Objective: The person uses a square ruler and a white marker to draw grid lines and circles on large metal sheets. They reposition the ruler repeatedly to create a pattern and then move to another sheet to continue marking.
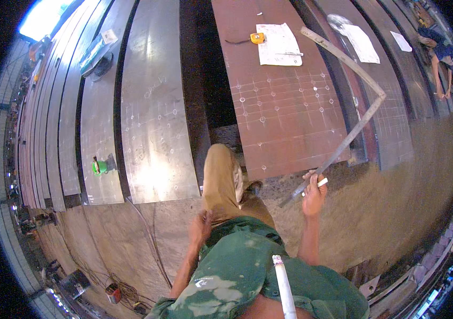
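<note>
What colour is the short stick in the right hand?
The short stick in the right hand is white, seen best in the head view.

Left grip close in, right grip curled, farther forward.

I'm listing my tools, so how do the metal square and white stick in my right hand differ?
The metal square is long and greyish; the white stick is short. The metal square bends at a corner; the white stick looks straight. Both are held in your right hand.
</note>
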### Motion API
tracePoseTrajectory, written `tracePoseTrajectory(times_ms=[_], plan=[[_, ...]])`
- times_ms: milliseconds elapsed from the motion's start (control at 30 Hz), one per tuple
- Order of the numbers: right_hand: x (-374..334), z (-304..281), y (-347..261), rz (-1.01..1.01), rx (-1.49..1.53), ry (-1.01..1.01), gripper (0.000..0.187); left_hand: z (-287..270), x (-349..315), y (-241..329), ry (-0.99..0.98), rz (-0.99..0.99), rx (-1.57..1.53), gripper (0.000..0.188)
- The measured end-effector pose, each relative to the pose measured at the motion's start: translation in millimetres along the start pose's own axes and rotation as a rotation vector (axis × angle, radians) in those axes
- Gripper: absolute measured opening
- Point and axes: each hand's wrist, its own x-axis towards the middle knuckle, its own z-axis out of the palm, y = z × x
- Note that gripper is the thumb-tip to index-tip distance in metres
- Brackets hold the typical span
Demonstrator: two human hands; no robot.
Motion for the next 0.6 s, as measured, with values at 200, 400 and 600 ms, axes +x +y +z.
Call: tracePoseTrajectory(times_ms=[200, 400, 600], plan=[[53, -14, -30, -0.078, 0.034, 0.067, 0.018, -44, 84, 139, 0.199, 0.043, -0.363, 0.046], [69, 3, -8, -0.058, 0.131, 0.204, 0.019, -95, 151, 162, 0.054, 0.129, -0.269, 0.049], [129, 39, 11, -0.091, 0.129, 0.448, 0.017, -145, 327, 219, -0.033, 0.405, -0.207, 0.043]])
